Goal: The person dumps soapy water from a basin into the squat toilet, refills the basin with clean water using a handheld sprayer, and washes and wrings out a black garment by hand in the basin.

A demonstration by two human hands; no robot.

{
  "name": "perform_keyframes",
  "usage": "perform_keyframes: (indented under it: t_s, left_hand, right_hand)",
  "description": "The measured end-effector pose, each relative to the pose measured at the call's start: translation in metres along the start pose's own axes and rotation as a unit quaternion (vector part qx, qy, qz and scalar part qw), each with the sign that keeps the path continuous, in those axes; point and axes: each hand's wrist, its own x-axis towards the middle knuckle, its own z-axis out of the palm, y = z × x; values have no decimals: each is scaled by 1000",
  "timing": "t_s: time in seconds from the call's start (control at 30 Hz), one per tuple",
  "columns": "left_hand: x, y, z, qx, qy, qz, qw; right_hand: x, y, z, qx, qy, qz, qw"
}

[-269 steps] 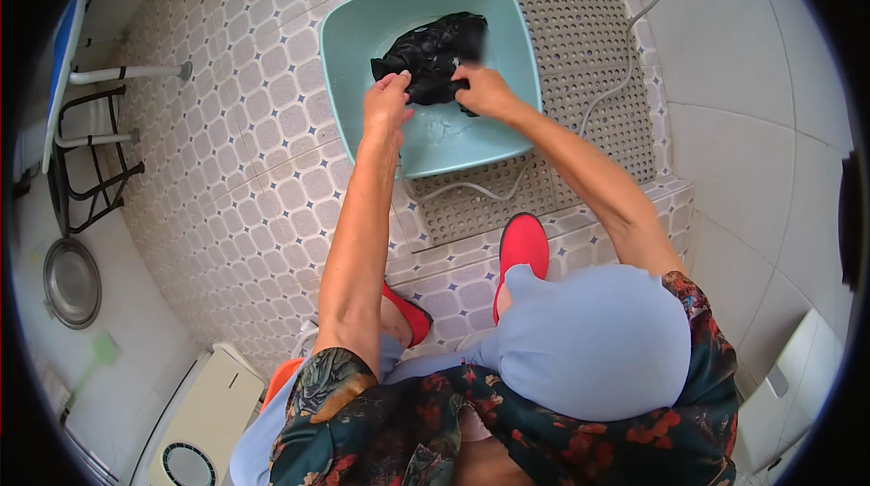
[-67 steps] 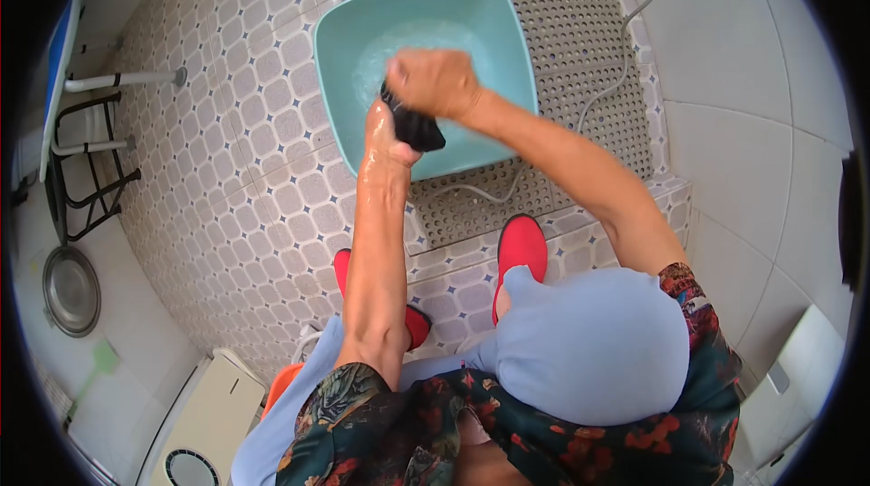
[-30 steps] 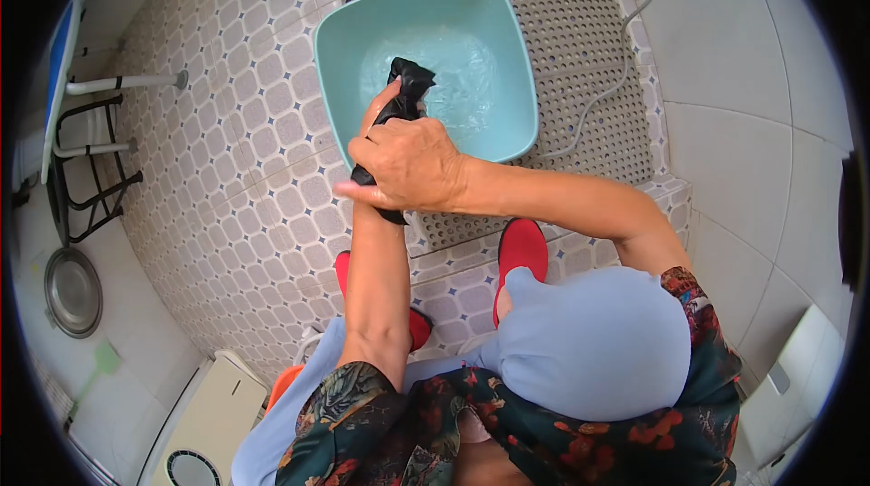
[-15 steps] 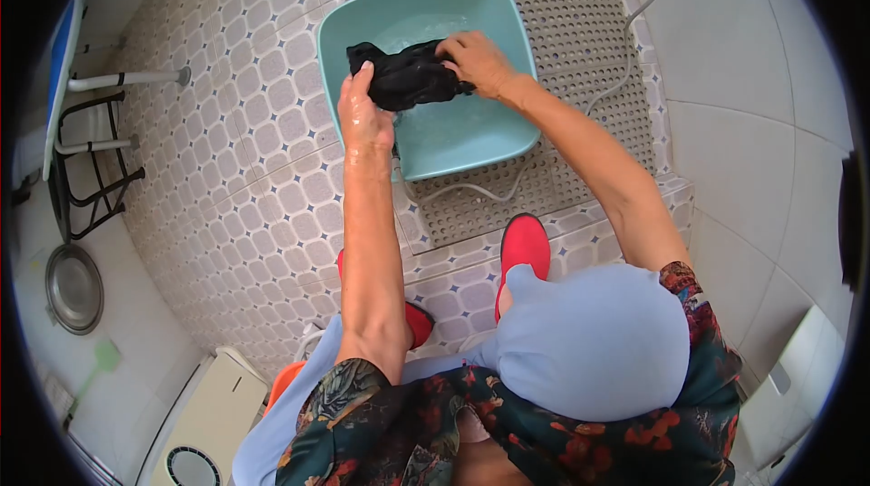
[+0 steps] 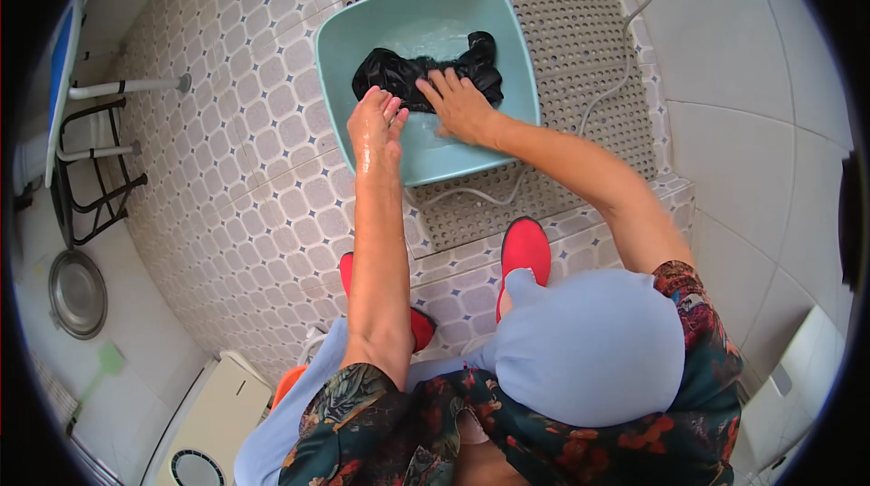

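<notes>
A wet black cloth garment (image 5: 390, 71) lies bunched in shallow water inside a light green plastic basin (image 5: 426, 169). My left hand (image 5: 374, 128), wet and turned partly palm up, is at the cloth's lower left edge with its fingers loosely apart. Whether its fingertips touch the cloth I cannot tell. My right hand (image 5: 460, 110) rests over the middle of the cloth, fingers stretched out and touching it from the near side.
Under the basin lies a perforated grey mat (image 5: 589, 51), with a thin grey hose (image 5: 625, 51) running across it. My red shoes (image 5: 526, 249) are just in front. At left stand a white-legged seat (image 5: 127, 85) and a black metal frame (image 5: 100, 205); a tiled wall (image 5: 734, 105) rises at right.
The black cloth has gone from being held up between both hands to lying spread wider in the basin. Both hands have moved slightly toward me, and their fingers have loosened.
</notes>
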Motion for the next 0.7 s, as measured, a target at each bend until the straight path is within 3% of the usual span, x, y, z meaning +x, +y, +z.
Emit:
perform_keyframes:
  t_s: [0.1, 0.13, 0.17, 0.23, 0.27, 0.43, 0.5, 0.53, 0.6, 0.63, 0.7]
  left_hand:
    - [-1, -5, -5, 2, -1, -1, 1000]
    - [-1, -6, -6, 13, -3, -6, 1000]
    - [-1, -5, -7, 23, -5, -8, 1000]
    - [-4, -5, -3, 32, -17, -29, 999]
    - [-7, -6, -1, 42, -28, -53, 997]
    - [-9, -15, 10, -22, -20, -188, 982]
    - [-6, -15, 15, -110, 18, -299, 948]
    - [-8, -14, 15, -111, 18, -298, 948]
    - [-11, -13, 13, -178, -71, -346, 918]
    - [-7, -15, 10, -178, -71, -346, 918]
    - [10, -30, -6, -239, -214, -293, 901]
  right_hand:
    - [-11, 10, 4, 49, -34, -9, 998]
    - [-12, 14, -6, 60, -3, 58, 997]
    - [-8, 20, -3, 58, -3, 57, 997]
    - [4, 35, -4, 181, -73, 196, 961]
    - [-1, 38, -7, 274, 23, 187, 943]
    - [-12, 44, -58, 388, 18, 126, 913]
    - [-20, 39, -64, 531, 139, 22, 835]
    - [-24, 33, -74, 531, 139, 20, 835]
    - [-32, 21, -105, 715, 51, 57, 695]
    - [-34, 22, -116, 715, 50, 56, 695]
    - [-40, 27, -131, 753, -118, 63, 644]
